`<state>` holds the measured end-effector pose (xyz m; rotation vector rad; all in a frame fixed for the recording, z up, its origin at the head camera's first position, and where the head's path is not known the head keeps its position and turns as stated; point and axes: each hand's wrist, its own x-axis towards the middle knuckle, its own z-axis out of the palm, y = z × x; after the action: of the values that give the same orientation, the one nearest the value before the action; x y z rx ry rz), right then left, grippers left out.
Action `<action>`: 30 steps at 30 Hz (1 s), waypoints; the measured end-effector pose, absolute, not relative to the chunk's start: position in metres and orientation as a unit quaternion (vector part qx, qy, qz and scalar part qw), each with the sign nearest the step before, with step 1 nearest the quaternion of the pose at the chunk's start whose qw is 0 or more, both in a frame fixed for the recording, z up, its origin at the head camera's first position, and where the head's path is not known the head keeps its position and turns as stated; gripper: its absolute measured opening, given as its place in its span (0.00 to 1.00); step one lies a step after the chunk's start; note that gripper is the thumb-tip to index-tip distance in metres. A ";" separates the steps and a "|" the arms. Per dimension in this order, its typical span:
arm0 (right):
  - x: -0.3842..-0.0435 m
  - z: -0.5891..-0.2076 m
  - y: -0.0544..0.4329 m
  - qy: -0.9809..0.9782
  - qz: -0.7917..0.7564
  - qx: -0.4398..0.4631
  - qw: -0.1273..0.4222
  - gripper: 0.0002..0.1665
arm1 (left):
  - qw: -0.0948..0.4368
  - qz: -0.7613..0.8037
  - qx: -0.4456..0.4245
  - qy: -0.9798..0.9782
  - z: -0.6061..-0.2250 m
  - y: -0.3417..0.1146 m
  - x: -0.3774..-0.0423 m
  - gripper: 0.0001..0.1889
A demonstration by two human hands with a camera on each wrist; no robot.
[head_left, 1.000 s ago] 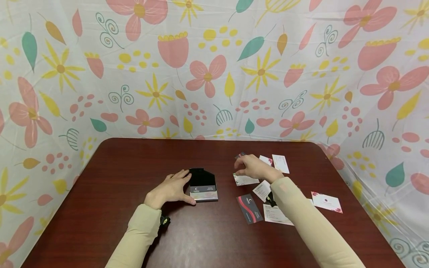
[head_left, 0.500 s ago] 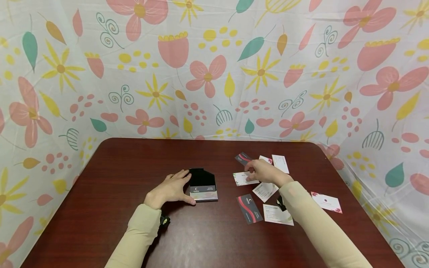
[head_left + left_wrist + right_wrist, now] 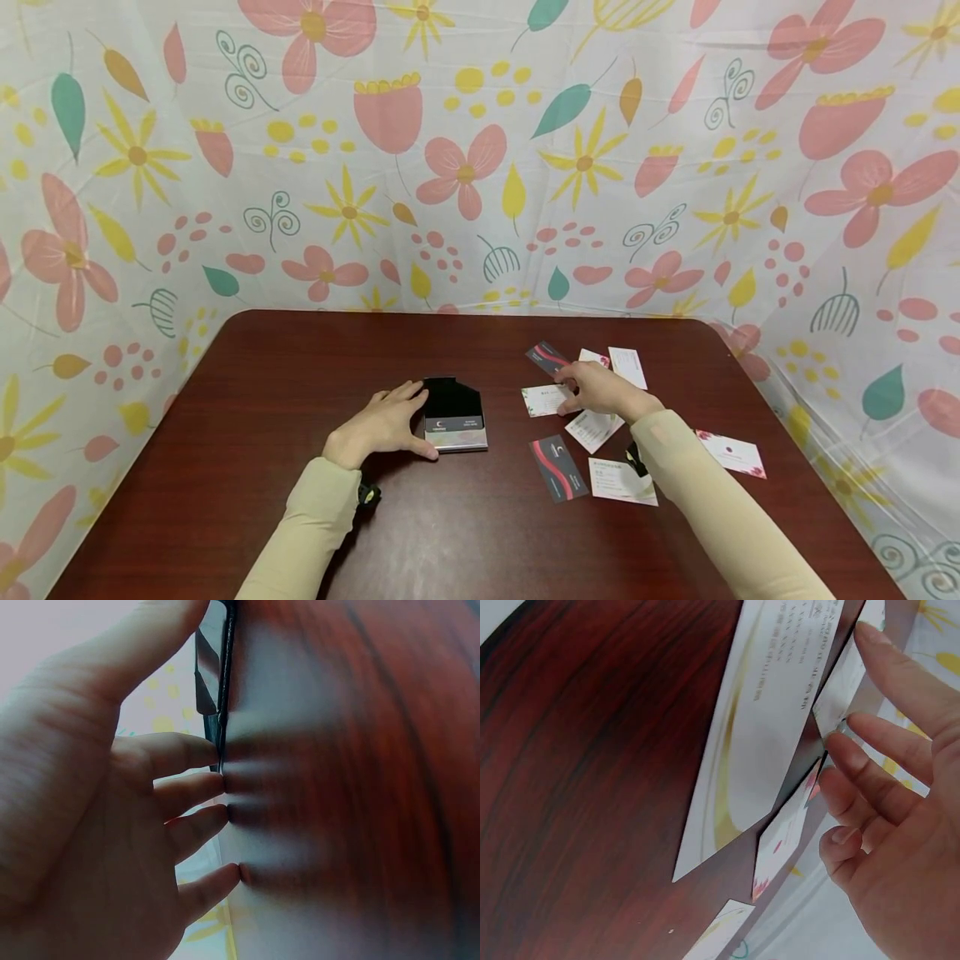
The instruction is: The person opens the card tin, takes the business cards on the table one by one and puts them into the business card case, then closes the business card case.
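The left hand [image 3: 378,427], fingers spread, touches the case [image 3: 455,417]; the right hand [image 3: 603,390], fingers parted, covers part of a white card [image 3: 543,402]. Other cards [image 3: 558,468] lie near, on a brown table [image 3: 300,367] before flowered cloth [image 3: 465,250].

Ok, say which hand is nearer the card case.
Left: the left hand is at the left edge of the card case; the right hand is off to its right, over the cards.

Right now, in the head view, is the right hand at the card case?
No, the right hand is over the cards, apart from the card case.
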<state>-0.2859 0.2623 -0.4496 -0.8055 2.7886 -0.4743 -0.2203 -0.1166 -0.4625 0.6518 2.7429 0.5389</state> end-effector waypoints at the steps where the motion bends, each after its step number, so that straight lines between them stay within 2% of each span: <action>1: -0.286 -0.451 0.263 0.944 -0.158 -0.272 0.100 0.32 | 0.135 0.186 0.225 0.947 -0.463 -0.116 -0.220 0.57; 8: -0.289 -0.454 0.264 0.946 -0.154 -0.266 0.102 0.32 | 0.132 0.188 0.226 0.947 -0.463 -0.116 -0.220 0.58; 17: -0.289 -0.453 0.264 0.943 -0.158 -0.278 0.093 0.25 | 0.135 0.187 0.223 0.947 -0.462 -0.117 -0.221 0.57; 30: -0.288 -0.453 0.265 0.944 -0.168 -0.271 0.088 0.27 | 0.131 0.188 0.226 0.947 -0.463 -0.117 -0.221 0.58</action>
<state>-0.2878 0.2655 -0.4530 -0.8079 2.8088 -0.4998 -0.2209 -0.1165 -0.4630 0.6559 2.7496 0.5462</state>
